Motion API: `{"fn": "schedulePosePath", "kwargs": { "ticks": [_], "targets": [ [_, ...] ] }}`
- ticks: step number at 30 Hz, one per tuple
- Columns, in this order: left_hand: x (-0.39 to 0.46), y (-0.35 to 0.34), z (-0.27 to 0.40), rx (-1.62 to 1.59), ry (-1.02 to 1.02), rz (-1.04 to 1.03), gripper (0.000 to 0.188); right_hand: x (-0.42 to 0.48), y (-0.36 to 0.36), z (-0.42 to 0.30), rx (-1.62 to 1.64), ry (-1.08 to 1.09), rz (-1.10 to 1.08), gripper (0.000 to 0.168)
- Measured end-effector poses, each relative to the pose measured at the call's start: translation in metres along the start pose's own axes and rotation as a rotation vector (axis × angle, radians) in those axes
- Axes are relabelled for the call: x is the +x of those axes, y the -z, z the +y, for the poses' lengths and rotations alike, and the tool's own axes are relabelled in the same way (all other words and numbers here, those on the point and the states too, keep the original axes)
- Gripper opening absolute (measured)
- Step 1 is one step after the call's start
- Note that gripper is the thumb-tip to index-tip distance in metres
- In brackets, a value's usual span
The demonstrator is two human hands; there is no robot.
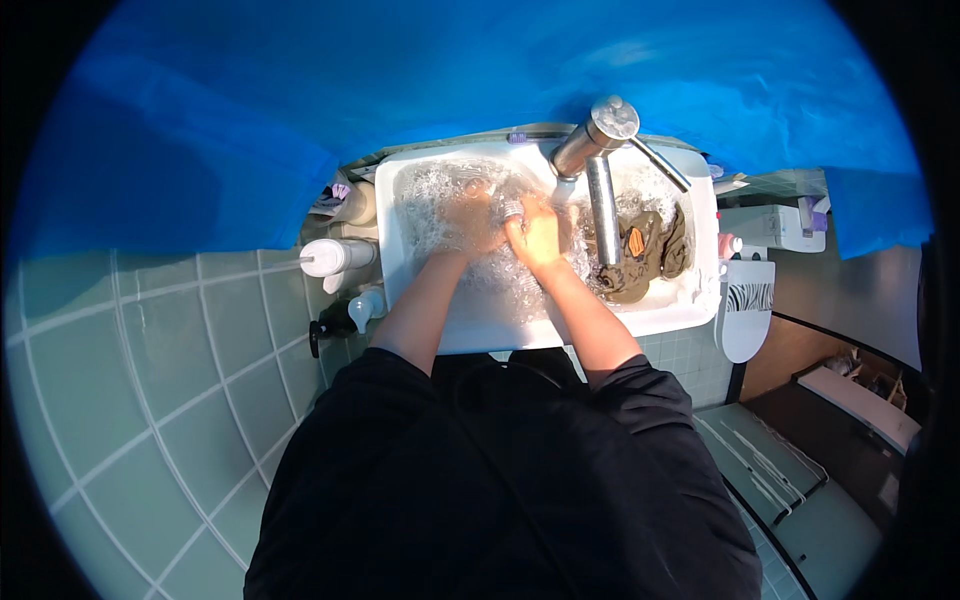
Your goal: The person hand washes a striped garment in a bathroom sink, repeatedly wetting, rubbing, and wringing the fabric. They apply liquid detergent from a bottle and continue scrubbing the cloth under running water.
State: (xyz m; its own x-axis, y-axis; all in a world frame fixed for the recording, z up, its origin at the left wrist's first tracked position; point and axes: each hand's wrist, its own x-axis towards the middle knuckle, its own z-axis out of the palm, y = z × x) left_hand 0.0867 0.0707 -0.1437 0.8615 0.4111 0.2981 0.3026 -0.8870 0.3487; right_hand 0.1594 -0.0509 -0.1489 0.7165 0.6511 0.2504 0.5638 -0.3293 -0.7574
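Note:
A white basin (544, 334) holds soapy water. My left hand (471, 221) is under the foamy water in its left part, blurred by suds; what its fingers touch is hidden. My right hand (534, 232) is beside it, partly in the water, with its fingers bent near a small ridged, clear or whitish thing (513, 210) that I cannot identify. Right of my hands, a wet olive-brown cloth (637, 259) with an orange patch lies bunched in the basin. The metal faucet (604, 210) extends over the basin between my right hand and the cloth.
White bottles (337, 256) and pump bottles (366, 307) stand along the left side by the tiled wall. A blue sheet (480, 67) hangs behind the basin. On the right are a pink bottle (727, 245) and a white toilet lid (744, 322).

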Motion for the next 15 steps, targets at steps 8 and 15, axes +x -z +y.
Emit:
{"fn": "schedulePosePath", "kwargs": {
  "ticks": [8,15],
  "targets": [
    [0.002,0.036,-0.025,-0.859,0.378,-0.106,0.019,-0.008,0.037,-0.001,0.382,-0.186,0.278,0.034],
    [-0.046,0.068,-0.02,-1.121,0.363,-0.049,0.021,-0.04,0.107,-0.035,-0.036,0.208,-0.137,0.015]
  ]
}}
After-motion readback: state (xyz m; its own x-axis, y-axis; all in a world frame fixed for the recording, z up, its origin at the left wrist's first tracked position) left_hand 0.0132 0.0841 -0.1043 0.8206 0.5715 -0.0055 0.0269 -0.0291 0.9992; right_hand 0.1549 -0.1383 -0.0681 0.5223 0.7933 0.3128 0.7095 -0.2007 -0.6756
